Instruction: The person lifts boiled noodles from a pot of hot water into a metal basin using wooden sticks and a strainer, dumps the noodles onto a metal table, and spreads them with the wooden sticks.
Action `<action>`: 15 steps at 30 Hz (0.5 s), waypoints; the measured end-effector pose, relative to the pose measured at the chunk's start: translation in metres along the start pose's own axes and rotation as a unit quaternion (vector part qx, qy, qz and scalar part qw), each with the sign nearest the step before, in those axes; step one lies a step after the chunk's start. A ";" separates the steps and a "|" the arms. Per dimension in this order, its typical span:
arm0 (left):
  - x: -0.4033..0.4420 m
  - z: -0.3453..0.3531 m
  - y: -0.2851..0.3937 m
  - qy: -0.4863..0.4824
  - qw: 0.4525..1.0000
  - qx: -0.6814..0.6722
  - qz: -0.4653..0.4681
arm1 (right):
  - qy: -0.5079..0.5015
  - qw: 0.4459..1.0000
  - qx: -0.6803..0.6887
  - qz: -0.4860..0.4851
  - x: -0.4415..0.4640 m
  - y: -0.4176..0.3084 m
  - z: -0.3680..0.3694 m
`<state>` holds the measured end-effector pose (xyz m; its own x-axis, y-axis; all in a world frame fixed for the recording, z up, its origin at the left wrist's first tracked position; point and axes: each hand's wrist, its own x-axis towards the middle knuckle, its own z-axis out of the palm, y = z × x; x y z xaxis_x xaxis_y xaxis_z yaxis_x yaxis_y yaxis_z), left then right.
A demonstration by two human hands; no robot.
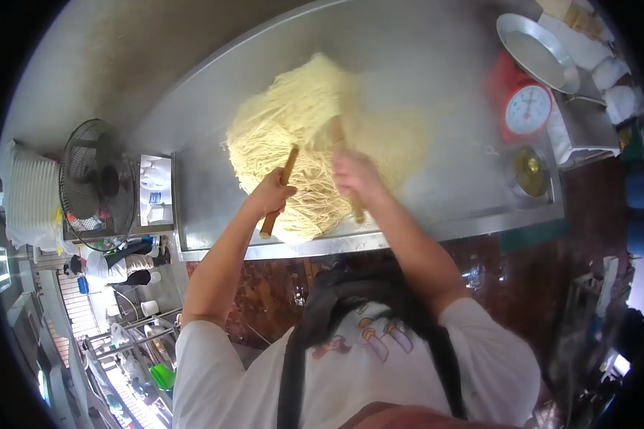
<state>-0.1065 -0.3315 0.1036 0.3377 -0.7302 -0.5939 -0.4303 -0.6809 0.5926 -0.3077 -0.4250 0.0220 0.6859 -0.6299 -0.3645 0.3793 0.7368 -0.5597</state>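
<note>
A large heap of pale yellow noodles (286, 136) lies on the steel table (436, 193). My left hand (270, 193) is wrapped round a wooden stick (288, 166), whose upper end rests over the noodles. Just to the right, my right hand (355, 175) grips a second wooden stick (338, 132), blurred by motion, with its upper end against the heap. Noodles at the heap's upper right are smeared by movement.
A red scale (504, 107) with a metal pan (539, 53) stands at the right, above a metal bowl (531, 173). At the left are a black fan (99, 182) and stacked white trays (32, 193). A person (111, 264) is farther off at the lower left.
</note>
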 end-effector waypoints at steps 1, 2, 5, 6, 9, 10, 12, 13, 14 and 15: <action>-0.005 0.004 0.013 -0.025 1.000 0.016 -0.008 | -0.003 1.000 0.000 -0.015 -0.007 -0.016 -0.019; -0.016 0.010 0.031 -0.038 0.998 0.040 0.006 | 0.047 0.998 0.030 -0.017 -0.028 -0.043 -0.019; -0.020 0.033 0.066 -0.084 0.990 0.101 0.043 | 0.060 0.969 -0.110 -0.214 -0.084 -0.100 -0.047; -0.018 0.044 0.077 -0.110 0.985 0.120 0.051 | 0.051 0.972 -0.057 -0.223 -0.089 -0.117 -0.067; 0.008 0.102 0.103 -0.131 0.971 0.154 0.128 | 0.156 0.954 0.017 -0.257 -0.122 -0.161 -0.109; 0.010 0.114 0.108 -0.163 0.965 0.167 0.115 | 0.156 0.966 0.020 -0.203 -0.114 -0.175 -0.149; 0.021 0.103 0.093 -0.171 0.959 0.164 0.158 | 0.211 0.958 -0.161 -0.106 -0.118 -0.191 -0.235; 0.024 0.093 0.085 -0.178 0.953 0.162 0.184 | 0.259 0.903 -0.339 -0.053 -0.134 -0.196 -0.269; 0.011 0.061 0.079 -0.194 0.937 0.237 0.166 | 0.271 0.816 -0.509 -0.048 -0.155 -0.200 -0.274; -0.022 0.025 0.083 -0.217 0.934 0.261 0.112 | 0.289 0.694 -0.658 -0.038 -0.177 -0.205 -0.278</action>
<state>-0.1706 -0.3702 0.1523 -0.1320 -0.6833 -0.7181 -0.8372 -0.3110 0.4499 -0.6792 -0.5328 -0.0058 0.1874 -0.9283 -0.3212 -0.7558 0.0726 -0.6508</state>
